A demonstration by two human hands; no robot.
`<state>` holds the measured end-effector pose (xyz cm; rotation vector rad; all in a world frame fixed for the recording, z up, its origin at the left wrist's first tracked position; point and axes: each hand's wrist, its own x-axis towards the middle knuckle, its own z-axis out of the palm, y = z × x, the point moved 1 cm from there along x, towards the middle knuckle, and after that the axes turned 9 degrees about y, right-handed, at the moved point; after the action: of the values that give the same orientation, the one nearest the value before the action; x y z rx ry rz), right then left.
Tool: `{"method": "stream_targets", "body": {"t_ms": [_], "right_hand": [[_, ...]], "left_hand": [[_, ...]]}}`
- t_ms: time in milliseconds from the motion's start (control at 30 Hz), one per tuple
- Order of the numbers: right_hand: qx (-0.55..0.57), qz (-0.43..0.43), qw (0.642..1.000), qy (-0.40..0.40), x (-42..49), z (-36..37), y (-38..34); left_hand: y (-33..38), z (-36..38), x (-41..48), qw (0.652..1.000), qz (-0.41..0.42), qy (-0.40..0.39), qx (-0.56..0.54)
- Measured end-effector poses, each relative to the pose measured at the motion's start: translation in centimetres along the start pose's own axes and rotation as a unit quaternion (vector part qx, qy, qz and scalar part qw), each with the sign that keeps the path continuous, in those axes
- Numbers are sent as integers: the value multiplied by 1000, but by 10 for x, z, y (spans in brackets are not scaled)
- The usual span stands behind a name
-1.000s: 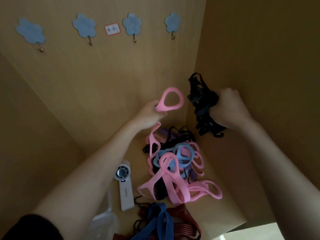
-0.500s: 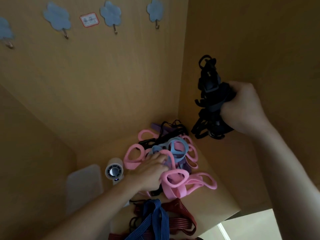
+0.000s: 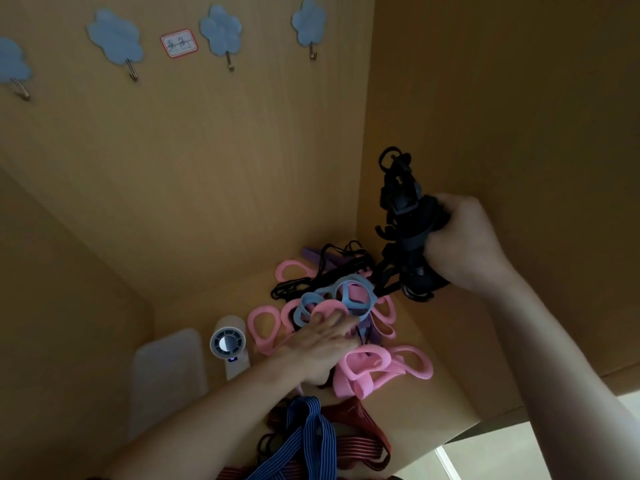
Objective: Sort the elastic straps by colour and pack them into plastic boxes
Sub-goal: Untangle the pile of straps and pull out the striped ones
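A tangled heap of elastic straps lies on the wooden shelf: pink straps [image 3: 375, 367], a light blue strap [image 3: 341, 297], purple ones [image 3: 313, 254] and thin black cords [image 3: 322, 275]. My left hand [image 3: 318, 344] lies on top of the heap with its fingers stretched over the pink and light blue straps. My right hand [image 3: 464, 244] is raised to the right of the heap and grips a thick bundle of black straps [image 3: 405, 226]. Nearer to me lie a blue striped strap [image 3: 304, 438] and dark red striped straps [image 3: 360, 441].
A translucent plastic box lid [image 3: 166, 372] lies at the left of the shelf, beside a small white handheld fan [image 3: 230, 344]. Wooden walls close in the back, left and right. Blue cloud-shaped hooks [image 3: 221, 32] hang on the back wall. The shelf's edge [image 3: 485, 420] runs at lower right.
My left hand dropped from holding a pink strap up to lying on the heap, then reached a little further in. My right hand with the black bundle shifted rightward.
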<state>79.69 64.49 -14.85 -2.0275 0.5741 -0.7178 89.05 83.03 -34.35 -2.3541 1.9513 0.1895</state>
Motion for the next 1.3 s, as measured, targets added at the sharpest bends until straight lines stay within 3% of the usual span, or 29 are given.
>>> {"method": "stream_targets", "body": {"t_ms": [200, 367, 533, 733, 833, 1000, 1167, 1300], "right_hand": [[12, 11, 1000, 13, -3, -5, 3], [14, 3, 999, 33, -4, -14, 2], [33, -3, 999, 39, -6, -25, -3], [13, -13, 998, 56, -11, -27, -6], [12, -11, 998, 64, -17, -27, -4], [24, -3, 997, 76, -24, -28, -3], [36, 4, 997, 66, -32, -30, -2], [58, 19, 998, 13, -46, -29, 3]], "left_hand": [[-14, -25, 10, 981, -70, 54, -174], [-28, -68, 11, 917, -142, 65, -366], [-52, -103, 12, 915, -163, 105, -355], [-61, -149, 15, 886, -164, 189, -391], [-64, -164, 12, 862, -172, 244, -410], [-66, -183, 10, 791, -190, 355, -461], [-63, -203, 14, 796, -202, 373, -432], [-63, -226, 17, 779, -214, 398, -435]]}}
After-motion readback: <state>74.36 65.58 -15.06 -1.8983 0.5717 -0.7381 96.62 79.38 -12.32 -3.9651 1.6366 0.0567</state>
